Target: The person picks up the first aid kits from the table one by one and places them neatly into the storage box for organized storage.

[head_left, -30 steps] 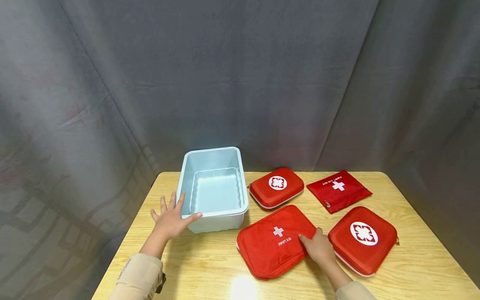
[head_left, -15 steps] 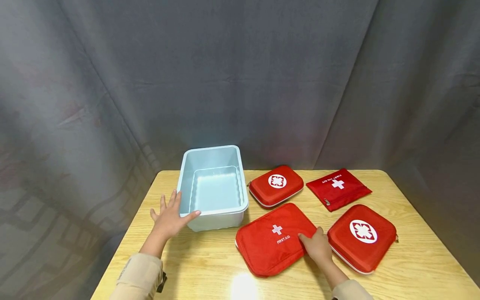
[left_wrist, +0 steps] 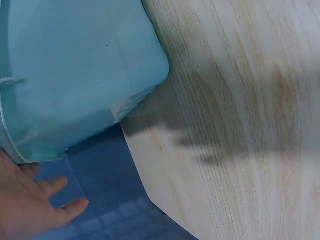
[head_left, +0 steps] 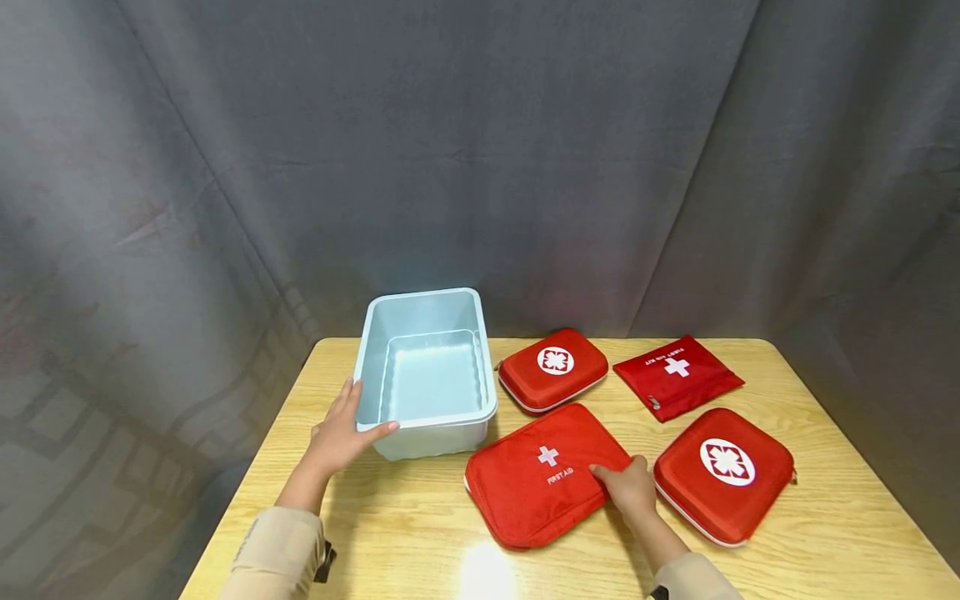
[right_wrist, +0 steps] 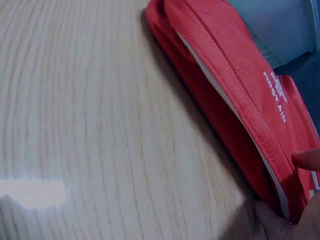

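A light blue plastic bin (head_left: 431, 442) stands at the table's left. My left hand (head_left: 337, 433) rests at its near left corner, thumb along the front rim and fingers against the left side; in the left wrist view that hand (left_wrist: 30, 202) has its fingers fairly straight beside the rim. A soft red first aid pouch (head_left: 525, 492) with a white cross lies right of the bin. My right hand (head_left: 632, 492) pinches its right end, thumb on top, other fingers mostly hidden beneath. The right wrist view shows the pouch's zipped edge (right_wrist: 235, 110) close up.
Behind the pouch lies a small red hard case (head_left: 525, 375). A flat red zip pouch (head_left: 667, 392) is at the back right. A larger red hard case (head_left: 757, 500) sits right of my right hand. Grey curtains (head_left: 480, 167) surround the wooden table (head_left: 405, 533).
My left hand's spread fingers have come together against the bin's side. My right hand and the first aid pouch have shifted slightly left. The bin and the other kits stay put.
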Tool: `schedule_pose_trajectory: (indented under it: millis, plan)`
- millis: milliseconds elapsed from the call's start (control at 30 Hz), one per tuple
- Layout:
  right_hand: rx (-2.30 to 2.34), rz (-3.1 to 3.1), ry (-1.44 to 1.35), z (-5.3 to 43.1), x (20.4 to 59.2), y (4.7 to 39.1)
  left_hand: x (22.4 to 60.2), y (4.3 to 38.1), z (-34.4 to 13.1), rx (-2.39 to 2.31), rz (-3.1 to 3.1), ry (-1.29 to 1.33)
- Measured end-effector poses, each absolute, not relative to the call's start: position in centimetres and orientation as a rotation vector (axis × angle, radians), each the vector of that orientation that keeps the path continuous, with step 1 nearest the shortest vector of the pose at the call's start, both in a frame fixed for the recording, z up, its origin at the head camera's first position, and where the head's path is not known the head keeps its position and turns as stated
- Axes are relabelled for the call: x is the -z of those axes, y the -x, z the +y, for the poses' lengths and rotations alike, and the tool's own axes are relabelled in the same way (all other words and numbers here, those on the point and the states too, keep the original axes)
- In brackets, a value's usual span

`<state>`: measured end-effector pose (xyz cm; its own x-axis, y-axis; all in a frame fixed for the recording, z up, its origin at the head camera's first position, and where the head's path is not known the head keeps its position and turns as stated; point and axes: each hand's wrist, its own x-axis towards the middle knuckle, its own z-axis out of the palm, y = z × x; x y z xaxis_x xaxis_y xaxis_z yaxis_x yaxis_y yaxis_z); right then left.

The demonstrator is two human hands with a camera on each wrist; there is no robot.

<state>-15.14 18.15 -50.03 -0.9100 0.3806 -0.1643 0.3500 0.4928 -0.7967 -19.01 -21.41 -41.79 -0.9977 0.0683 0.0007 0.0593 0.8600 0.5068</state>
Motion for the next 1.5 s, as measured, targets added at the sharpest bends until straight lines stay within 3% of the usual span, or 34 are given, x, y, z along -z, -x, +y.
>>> schedule_pose_trajectory:
  millis: [433,1500]
  plan:
    - [-2.064,-2.198,0.759,18.3,50.4,15.4,42.1,18.9,-21.2,-0.858,3.005,-0.108]
    - [-2.921,-1.622,0.788,20.8,50.4,14.6,42.7,19.1,-21.5,-1.083,2.939,-0.078]
